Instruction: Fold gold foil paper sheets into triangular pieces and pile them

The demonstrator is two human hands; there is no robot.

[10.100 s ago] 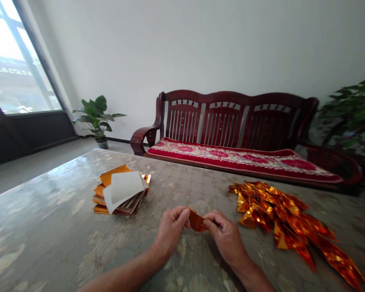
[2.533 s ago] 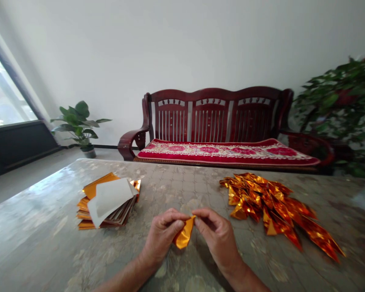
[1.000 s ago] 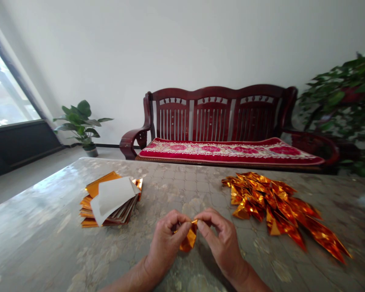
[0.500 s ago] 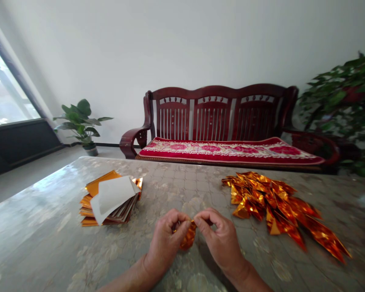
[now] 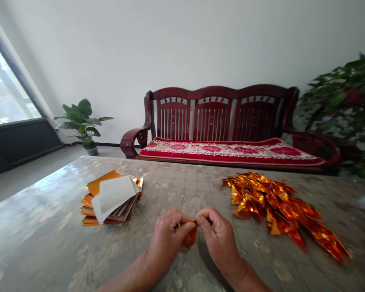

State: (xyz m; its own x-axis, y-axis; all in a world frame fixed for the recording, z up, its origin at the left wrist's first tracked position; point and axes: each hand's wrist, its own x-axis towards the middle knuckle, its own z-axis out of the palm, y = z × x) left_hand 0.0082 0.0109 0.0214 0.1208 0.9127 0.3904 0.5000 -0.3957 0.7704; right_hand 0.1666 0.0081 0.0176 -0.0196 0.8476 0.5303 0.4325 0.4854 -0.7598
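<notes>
On the patterned tabletop (image 5: pixel 173 182), my left hand (image 5: pixel 166 243) and right hand (image 5: pixel 220 241) have drawn closer, both pinching a small folded piece of gold foil (image 5: pixel 190 239), now mostly hidden at lower centre. A stack of foil sheets (image 5: pixel 88 202) lies to their left, a heap of folded foil triangles (image 5: pixel 276 207) to their right.

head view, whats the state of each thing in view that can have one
small folded gold foil piece, pinched between both hands
left hand, gripping the foil
right hand, gripping the foil
stack of orange-gold foil sheets, fanned, white paper on top
pile of folded gold foil triangles, loosely heaped
red floral bench cushion, lying flat
</notes>
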